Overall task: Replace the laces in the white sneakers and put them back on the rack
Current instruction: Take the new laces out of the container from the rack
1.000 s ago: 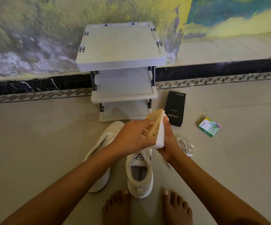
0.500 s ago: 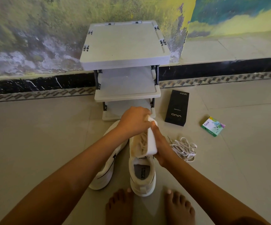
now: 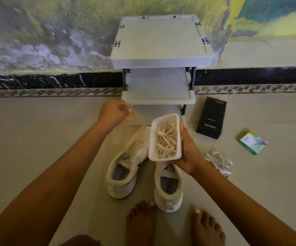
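Observation:
My right hand (image 3: 188,155) grips a white rectangular tub (image 3: 152,139) from its right side. The tub is open on top and holds a coil of cream laces (image 3: 166,139). It hovers over the toes of two white sneakers, the left sneaker (image 3: 124,176) and the right sneaker (image 3: 168,190), which stand unlaced on the floor. My left hand (image 3: 114,112) is up and to the left of the tub, fingers curled on a see-through lid (image 3: 134,132) that is blurred by motion. A loose bundle of white laces (image 3: 219,163) lies on the floor to the right.
The grey shoe rack (image 3: 161,50) stands against the wall straight ahead, with bare shelves. A black box (image 3: 211,118) and a small green box (image 3: 253,142) lie on the tiles at the right. My bare feet (image 3: 175,224) are just behind the sneakers.
The tub has turned to face up. My left hand has pulled the lid off and swung up and left, uncovering the cream laces.

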The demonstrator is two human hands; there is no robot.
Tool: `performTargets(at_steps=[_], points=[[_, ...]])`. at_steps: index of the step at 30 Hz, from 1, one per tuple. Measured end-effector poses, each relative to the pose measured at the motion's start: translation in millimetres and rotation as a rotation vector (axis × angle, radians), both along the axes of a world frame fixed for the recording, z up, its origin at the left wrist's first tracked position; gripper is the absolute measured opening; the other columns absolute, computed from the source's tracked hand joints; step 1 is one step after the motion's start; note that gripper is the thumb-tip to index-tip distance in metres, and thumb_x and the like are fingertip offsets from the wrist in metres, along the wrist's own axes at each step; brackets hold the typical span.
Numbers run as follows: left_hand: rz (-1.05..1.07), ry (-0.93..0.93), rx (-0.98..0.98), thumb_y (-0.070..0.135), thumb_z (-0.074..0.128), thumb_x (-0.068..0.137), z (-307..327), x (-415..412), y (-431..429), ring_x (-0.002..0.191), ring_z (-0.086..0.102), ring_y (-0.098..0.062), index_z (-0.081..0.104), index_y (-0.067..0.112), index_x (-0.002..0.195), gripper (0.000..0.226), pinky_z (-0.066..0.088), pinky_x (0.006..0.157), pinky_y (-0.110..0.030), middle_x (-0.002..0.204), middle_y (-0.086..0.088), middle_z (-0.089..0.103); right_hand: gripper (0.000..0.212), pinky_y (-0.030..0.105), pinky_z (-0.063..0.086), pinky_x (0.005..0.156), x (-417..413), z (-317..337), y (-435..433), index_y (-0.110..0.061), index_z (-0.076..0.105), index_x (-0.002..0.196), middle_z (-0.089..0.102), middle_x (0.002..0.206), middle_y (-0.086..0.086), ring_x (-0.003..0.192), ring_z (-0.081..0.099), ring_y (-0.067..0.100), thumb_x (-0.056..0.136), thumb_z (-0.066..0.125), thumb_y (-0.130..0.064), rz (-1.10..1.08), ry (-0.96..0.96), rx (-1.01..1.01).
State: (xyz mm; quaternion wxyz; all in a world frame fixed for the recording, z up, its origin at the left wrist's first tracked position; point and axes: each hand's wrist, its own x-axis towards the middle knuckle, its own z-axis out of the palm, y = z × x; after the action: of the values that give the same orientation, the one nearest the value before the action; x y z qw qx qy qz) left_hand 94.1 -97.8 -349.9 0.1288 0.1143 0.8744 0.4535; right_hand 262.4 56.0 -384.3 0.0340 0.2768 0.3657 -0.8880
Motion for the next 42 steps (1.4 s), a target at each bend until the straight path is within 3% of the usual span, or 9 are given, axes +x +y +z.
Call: performTargets(at_steps=[7,11,16,19,22,26,34,37,42], points=[[0.354,-0.127,-0.006,0.004,0.057,0.089,-40,-38,-107,0.044,0.060,-0.005,0.066,0.017,0.077,0.020,0.045,0.044,-0.014,0.072,-0.006,0.065,0.050,0.045,0.057,0.073,-26,-28,-29,-0.014,0.059,0.116,0.069,0.100,0.011,0.088,0.068,0.027,0.093,0.039,-0.053,0.072,0.061,-0.168],[0.406,-0.231,-0.015,0.002,0.055,0.089,-82,-36,-140,0.039,0.057,-0.004,0.067,0.014,0.081,0.018,0.042,0.043,-0.014,0.074,-0.010,0.064,0.044,0.043,0.058,0.068,-32,-32,-41,-0.015,0.061,0.107,0.070,0.092,0.009,0.080,0.070,0.024,0.095,0.038,-0.050,0.094,0.055,-0.143],[0.415,-0.262,-0.015,-0.002,0.050,0.090,-123,-30,-161,0.062,0.060,-0.016,0.068,0.009,0.098,0.023,0.046,0.053,-0.018,0.096,-0.018,0.067,0.047,0.043,0.058,0.069,-30,-41,-40,-0.016,0.060,0.110,0.070,0.096,0.009,0.083,0.069,0.024,0.096,0.032,-0.051,0.118,0.063,-0.157],[0.391,-0.221,-0.124,0.003,0.056,0.089,-137,-29,-172,0.093,0.063,-0.028,0.068,0.007,0.108,0.023,0.049,0.074,-0.024,0.113,-0.017,0.065,0.048,0.043,0.057,0.071,-28,-46,-40,-0.016,0.059,0.114,0.069,0.098,0.010,0.086,0.068,0.025,0.096,0.031,-0.052,0.129,0.056,-0.177],[0.338,-0.214,-0.282,0.005,0.061,0.087,-142,-29,-179,0.113,0.056,-0.028,0.065,0.006,0.116,0.029,0.045,0.089,-0.027,0.124,-0.014,0.061,0.050,0.044,0.057,0.072,-28,-48,-42,-0.017,0.059,0.115,0.069,0.099,0.009,0.087,0.068,0.025,0.095,0.032,-0.054,0.141,0.037,-0.173],[0.270,-0.080,-0.340,0.007,0.062,0.086,-125,-27,-155,0.113,0.057,-0.026,0.064,0.007,0.117,0.031,0.046,0.096,-0.034,0.123,-0.013,0.061,0.050,0.045,0.055,0.079,-28,-47,-47,-0.017,0.060,0.112,0.069,0.099,0.009,0.090,0.066,0.026,0.094,0.034,-0.055,0.105,0.035,-0.219],[-0.298,-0.058,0.135,0.015,0.064,0.086,-14,32,-30,0.068,0.064,-0.003,0.066,0.023,0.099,0.015,0.050,0.057,-0.013,0.088,0.002,0.069,0.049,0.052,0.047,0.088,-23,-41,-36,-0.016,0.058,0.118,0.067,0.100,0.011,0.093,0.063,0.029,0.094,0.037,-0.054,-0.034,0.036,-0.230],[-0.560,-0.134,-0.031,0.028,0.076,0.076,0,53,-4,0.076,0.066,-0.002,0.060,0.029,0.116,0.043,0.051,0.060,-0.015,0.096,0.014,0.065,0.051,0.050,0.050,0.085,-18,-37,-29,-0.017,0.057,0.124,0.066,0.113,0.014,0.101,0.063,0.032,0.094,0.037,-0.053,-0.055,0.049,-0.211],[-0.645,0.030,-0.381,0.038,0.072,0.076,-21,90,32,0.115,0.050,-0.014,0.037,0.028,0.140,0.074,0.038,0.094,-0.026,0.129,0.006,0.050,0.055,0.049,0.053,0.079,-9,-38,-25,-0.017,0.053,0.129,0.062,0.121,0.016,0.111,0.059,0.033,0.090,0.044,-0.056,-0.098,-0.025,-0.203]])
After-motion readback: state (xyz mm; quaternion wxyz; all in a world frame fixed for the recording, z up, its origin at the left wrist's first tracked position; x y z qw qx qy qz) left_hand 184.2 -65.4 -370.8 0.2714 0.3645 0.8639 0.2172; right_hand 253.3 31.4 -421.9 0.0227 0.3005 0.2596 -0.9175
